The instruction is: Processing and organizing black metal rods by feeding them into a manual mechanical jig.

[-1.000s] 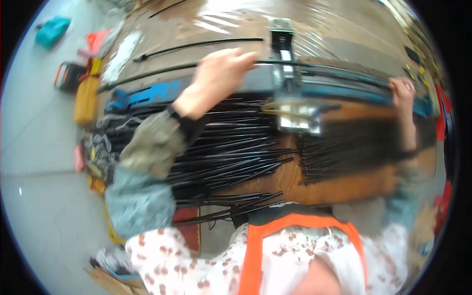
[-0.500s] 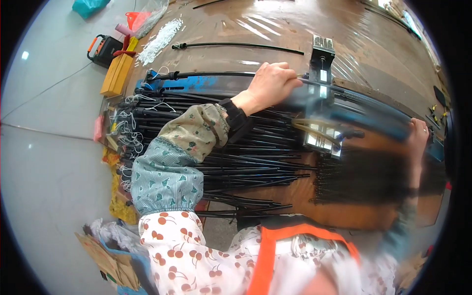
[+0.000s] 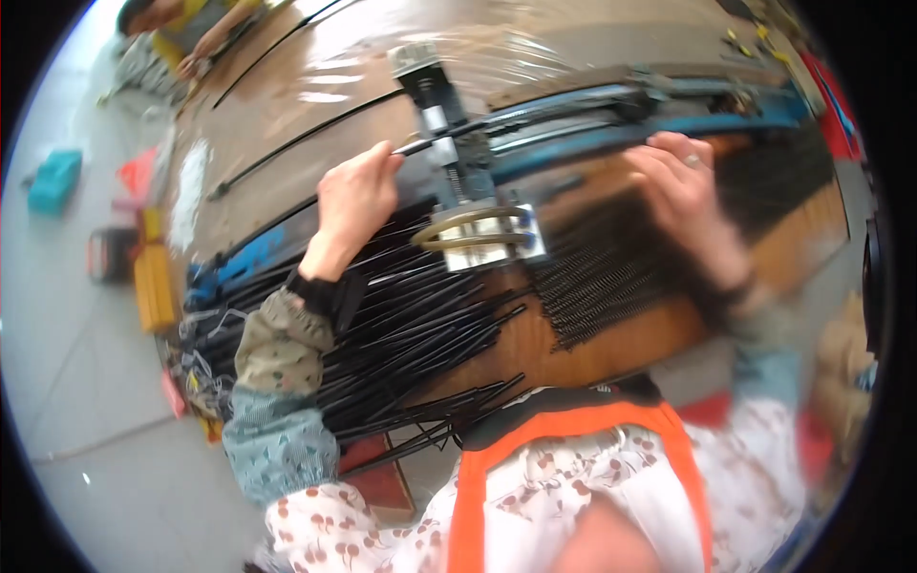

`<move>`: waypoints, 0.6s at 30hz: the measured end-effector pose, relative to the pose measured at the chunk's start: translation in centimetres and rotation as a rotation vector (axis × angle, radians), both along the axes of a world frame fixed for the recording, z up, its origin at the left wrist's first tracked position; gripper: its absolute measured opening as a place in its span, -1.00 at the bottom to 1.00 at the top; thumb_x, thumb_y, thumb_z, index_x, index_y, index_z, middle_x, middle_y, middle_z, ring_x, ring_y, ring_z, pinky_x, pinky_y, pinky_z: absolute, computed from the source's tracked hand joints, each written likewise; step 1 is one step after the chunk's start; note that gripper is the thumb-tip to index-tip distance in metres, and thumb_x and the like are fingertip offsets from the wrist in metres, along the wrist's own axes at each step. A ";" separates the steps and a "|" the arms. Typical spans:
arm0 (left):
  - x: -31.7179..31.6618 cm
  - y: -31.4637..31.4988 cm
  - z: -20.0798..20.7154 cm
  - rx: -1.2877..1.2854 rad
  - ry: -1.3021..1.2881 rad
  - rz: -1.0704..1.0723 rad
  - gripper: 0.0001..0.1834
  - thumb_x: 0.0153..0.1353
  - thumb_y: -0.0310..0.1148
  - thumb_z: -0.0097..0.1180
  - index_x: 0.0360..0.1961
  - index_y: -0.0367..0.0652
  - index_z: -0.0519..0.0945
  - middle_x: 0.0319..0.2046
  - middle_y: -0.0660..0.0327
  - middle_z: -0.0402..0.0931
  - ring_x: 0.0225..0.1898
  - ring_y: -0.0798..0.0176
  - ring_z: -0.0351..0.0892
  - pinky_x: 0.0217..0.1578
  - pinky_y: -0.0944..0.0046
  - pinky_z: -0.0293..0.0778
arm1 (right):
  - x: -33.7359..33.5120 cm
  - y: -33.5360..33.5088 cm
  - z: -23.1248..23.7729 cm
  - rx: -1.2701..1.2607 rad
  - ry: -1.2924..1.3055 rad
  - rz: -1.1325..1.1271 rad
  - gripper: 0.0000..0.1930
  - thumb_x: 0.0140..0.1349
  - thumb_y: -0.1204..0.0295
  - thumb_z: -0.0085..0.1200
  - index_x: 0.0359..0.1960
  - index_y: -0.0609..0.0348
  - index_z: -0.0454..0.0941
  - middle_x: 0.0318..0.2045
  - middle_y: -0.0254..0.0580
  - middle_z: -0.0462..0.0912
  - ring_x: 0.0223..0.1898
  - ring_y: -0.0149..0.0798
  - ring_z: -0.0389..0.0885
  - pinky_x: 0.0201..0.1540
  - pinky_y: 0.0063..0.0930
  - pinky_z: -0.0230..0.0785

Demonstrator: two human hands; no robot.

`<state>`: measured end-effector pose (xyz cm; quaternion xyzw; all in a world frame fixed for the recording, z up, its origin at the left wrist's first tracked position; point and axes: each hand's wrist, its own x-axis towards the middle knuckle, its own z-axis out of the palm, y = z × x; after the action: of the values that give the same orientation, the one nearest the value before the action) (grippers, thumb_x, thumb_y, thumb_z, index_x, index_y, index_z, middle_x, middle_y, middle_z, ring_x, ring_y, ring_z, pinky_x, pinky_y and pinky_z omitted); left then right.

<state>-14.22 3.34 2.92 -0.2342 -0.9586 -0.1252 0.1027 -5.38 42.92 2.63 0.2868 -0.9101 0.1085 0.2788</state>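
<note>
My left hand [image 3: 358, 196] is closed round a thin black rod [image 3: 413, 148] just left of the clamp fixture [image 3: 445, 143] on the bench. The rod's tip runs into that metal fixture. Farther right, my right hand [image 3: 676, 181] hangs over the near side of a long blue rail [image 3: 707, 124], its fingers curled in. Whatever it may hold is hidden. A row of dark coil springs [image 3: 602, 263] lies below and left of it. Under my left forearm spreads a large pile of black rods [image 3: 411, 315].
A tan hose [image 3: 468, 224] loops over the fixture's near end. Small white pieces [image 3: 191, 196] lie in a heap at the left, near a yellow box [image 3: 153, 286]. Another person [image 3: 205, 43] works at the far left corner. Yellow-handled pliers [image 3: 735, 43] lie at the far right.
My view has swung to the right and tilted. My right hand has come back from the rail's far right end towards its middle. My left hand stays on the rod beside the fixture.
</note>
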 end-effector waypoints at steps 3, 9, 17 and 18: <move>-0.1 0.4 0.3 -0.033 -0.049 0.020 -0.81 0.35 -0.24 0.05 -0.33 -0.11 0.52 -0.45 -0.03 0.59 -0.34 -0.22 0.59 -0.37 -0.13 0.45 | 0.3 -0.8 -1.0 -0.081 -0.018 0.031 -0.72 0.11 0.43 0.28 -0.11 0.13 0.64 -0.25 -0.28 0.70 -0.09 -0.16 0.59 -0.02 -0.25 0.26; 0.2 -4.0 -0.5 0.042 -0.081 0.022 -0.82 0.36 -0.30 0.04 -0.34 -0.17 0.48 -0.48 -0.10 0.52 -0.36 -0.27 0.53 -0.38 -0.11 0.40 | -0.1 -3.2 -3.1 -0.137 -0.091 0.065 -0.62 0.08 0.39 0.30 -0.02 0.12 0.61 -0.27 -0.28 0.69 -0.11 -0.17 0.58 -0.04 -0.28 0.26; 0.5 -4.0 0.3 -0.003 -0.036 -0.007 -0.77 0.39 -0.30 0.01 -0.40 -0.19 0.41 -0.51 -0.07 0.48 -0.37 -0.25 0.51 -0.39 -0.08 0.37 | -0.9 -4.7 -2.6 -0.223 -0.061 0.056 -0.71 0.14 0.43 0.23 -0.07 0.11 0.64 -0.27 -0.30 0.70 -0.13 -0.20 0.58 -0.04 -0.34 0.22; 0.6 -3.8 0.5 0.000 -0.032 -0.024 -0.77 0.39 -0.30 0.01 -0.39 -0.19 0.42 -0.50 -0.07 0.48 -0.37 -0.25 0.51 -0.39 -0.08 0.37 | -0.6 -4.7 -2.4 -0.238 -0.046 0.020 -0.74 0.16 0.44 0.22 -0.09 0.11 0.65 -0.26 -0.30 0.70 -0.13 -0.20 0.58 -0.03 -0.34 0.22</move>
<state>-13.65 -0.46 3.45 -0.2435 -0.9573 -0.1303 0.0858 -5.94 38.26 0.26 0.2583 -0.8939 0.2250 0.2890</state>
